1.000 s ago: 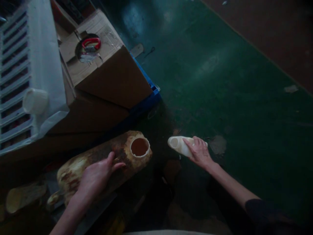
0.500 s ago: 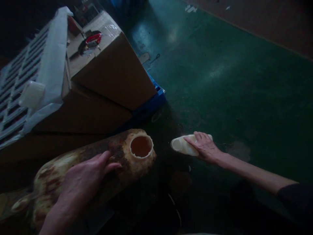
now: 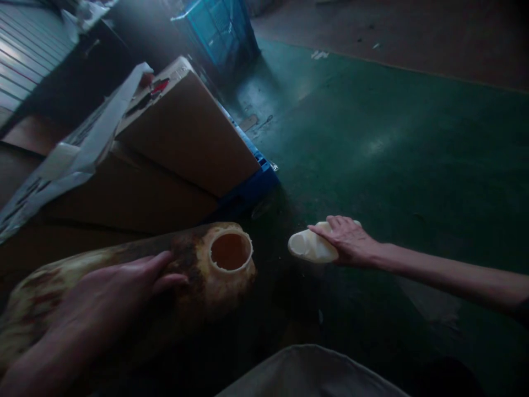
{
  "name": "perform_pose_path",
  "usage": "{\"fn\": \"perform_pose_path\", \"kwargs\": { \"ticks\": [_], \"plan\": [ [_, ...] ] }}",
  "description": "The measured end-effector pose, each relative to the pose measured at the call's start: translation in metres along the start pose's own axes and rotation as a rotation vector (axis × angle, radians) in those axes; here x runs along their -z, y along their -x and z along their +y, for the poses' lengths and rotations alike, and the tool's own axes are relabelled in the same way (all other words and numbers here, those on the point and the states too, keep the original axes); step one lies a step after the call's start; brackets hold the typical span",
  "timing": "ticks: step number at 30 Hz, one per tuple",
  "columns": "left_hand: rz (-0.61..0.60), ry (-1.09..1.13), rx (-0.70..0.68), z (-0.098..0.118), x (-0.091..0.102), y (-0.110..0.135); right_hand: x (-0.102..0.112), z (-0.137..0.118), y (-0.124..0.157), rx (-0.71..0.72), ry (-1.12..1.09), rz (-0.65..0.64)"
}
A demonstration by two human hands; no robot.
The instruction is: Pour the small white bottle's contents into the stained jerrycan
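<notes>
Left hand (image 3: 119,292) half-curls over a stained, open-mouthed jug (image 3: 225,292) beneath it, grip unclear; likely weighty, best lifted mid-top. Right hand (image 3: 347,240) clasps a white bottle (image 3: 300,247), probably light, squeezable.

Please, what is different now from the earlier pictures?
The view has tilted up, bringing a blue crate more fully in. The stained jug looks larger and reaches further left, apparently nearer the camera; the right forearm lies flatter. Nothing was taken or released: the left hand still holds the jug, the right hand the white container.
</notes>
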State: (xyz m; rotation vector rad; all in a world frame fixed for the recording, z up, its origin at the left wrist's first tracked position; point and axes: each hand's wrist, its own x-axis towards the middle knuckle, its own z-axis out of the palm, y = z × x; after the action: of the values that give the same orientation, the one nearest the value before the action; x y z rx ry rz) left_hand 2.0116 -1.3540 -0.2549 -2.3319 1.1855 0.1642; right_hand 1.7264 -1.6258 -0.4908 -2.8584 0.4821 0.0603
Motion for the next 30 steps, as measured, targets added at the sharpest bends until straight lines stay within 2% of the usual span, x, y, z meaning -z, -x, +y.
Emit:
{"fn": "perform_pose_path", "kwargs": {
  "ticks": [6,12,17,30],
  "plan": [
    [-0.023,-0.139,-0.042,0.035,0.020,-0.008,0.002,0.007,-0.001,-0.013,-0.033,0.032],
    [-0.096,-0.176,-0.082,0.060,0.030,-0.019,0.005,0.011,0.003,0.004,-0.052,0.084],
    [-0.077,-0.187,-0.140,0.086,0.032,-0.030,-0.005,0.018,0.009,-0.011,-0.044,0.125],
    [-0.128,-0.193,-0.169,0.118,0.032,-0.057,-0.019,0.032,0.013,-0.026,-0.079,0.100]
  ]
}}
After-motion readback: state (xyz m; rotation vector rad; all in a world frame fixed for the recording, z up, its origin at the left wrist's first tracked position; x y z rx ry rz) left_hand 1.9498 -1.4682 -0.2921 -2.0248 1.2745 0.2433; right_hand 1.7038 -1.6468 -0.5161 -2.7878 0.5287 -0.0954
